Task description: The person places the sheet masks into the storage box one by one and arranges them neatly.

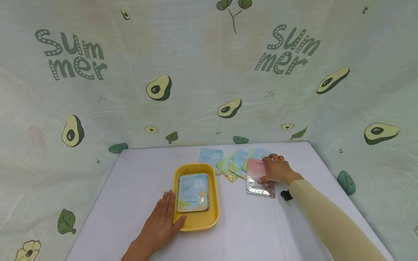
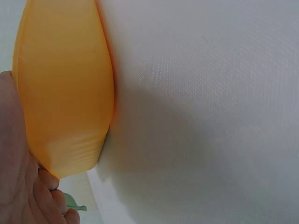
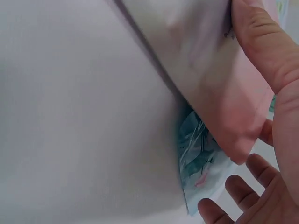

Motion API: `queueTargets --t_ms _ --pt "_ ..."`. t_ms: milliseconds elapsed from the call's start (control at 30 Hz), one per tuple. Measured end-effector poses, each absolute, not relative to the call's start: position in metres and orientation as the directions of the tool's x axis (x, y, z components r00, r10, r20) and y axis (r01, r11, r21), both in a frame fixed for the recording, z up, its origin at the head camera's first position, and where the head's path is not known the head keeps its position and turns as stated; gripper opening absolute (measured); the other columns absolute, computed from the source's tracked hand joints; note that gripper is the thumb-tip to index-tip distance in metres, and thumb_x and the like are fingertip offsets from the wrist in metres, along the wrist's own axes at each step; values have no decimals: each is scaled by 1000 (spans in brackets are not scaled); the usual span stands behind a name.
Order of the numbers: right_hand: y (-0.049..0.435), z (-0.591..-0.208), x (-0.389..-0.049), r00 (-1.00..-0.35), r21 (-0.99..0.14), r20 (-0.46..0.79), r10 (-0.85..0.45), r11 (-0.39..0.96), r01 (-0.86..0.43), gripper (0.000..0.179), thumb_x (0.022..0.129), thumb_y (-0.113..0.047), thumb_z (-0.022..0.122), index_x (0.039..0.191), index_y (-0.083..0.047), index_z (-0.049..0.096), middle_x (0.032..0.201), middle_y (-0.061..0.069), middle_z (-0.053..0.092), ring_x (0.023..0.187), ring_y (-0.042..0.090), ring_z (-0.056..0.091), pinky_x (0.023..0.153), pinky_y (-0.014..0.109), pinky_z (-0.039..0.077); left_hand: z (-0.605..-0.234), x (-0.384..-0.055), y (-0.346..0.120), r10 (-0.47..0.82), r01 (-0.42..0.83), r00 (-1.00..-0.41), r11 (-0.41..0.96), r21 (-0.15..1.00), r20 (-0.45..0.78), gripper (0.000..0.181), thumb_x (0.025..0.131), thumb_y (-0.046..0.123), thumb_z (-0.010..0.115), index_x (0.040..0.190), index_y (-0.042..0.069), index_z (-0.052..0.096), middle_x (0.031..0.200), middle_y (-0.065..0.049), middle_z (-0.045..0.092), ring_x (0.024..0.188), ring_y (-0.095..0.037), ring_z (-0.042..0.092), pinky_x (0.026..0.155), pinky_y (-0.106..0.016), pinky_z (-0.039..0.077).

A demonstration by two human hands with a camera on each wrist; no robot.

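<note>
My left hand (image 1: 160, 219) rests along the left side of a yellow plastic tray (image 1: 196, 225), fingers straight, thumb over the near left rim. The tray's side wall (image 2: 65, 84) fills part of the left wrist view, against the palm. Inside the tray lie blue sheet mask packets (image 1: 193, 194), stacked. On the right, my right hand (image 1: 277, 169) pinches a pink and silver sheet mask packet (image 1: 260, 186). Its thumb (image 3: 261, 37) presses the packet's face; a finger reaches behind the edge, and the other fingers spread free. A teal-patterned packet (image 3: 198, 163) shows partly beneath.
A light blue packet (image 1: 210, 156) lies behind the tray. Several green and blue packets (image 1: 230, 166) fan out left of and behind the pink one. A small black object (image 1: 286, 195) sits by the right sleeve. A printed avocado cloth (image 1: 196, 119) hangs behind the white table (image 1: 235, 224).
</note>
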State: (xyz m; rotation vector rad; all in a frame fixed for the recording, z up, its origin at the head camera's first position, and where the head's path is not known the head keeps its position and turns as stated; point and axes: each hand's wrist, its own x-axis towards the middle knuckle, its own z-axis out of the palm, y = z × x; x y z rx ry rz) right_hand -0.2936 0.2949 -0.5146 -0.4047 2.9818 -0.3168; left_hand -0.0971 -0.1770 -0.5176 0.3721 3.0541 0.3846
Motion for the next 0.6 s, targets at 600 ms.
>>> queueTargets --t_ms 600 --pt "288 -522 -285 -971 -255 -34 -237 941 -220 121 69 -59 94 157 1 35 151 28 52 127 55 50 102 76 41 -519 -98 -178 242 230 -970 944 237 -23 90 108 59 47 167 -3 17 175 -21 20 163 -36 19 131 -54 24"
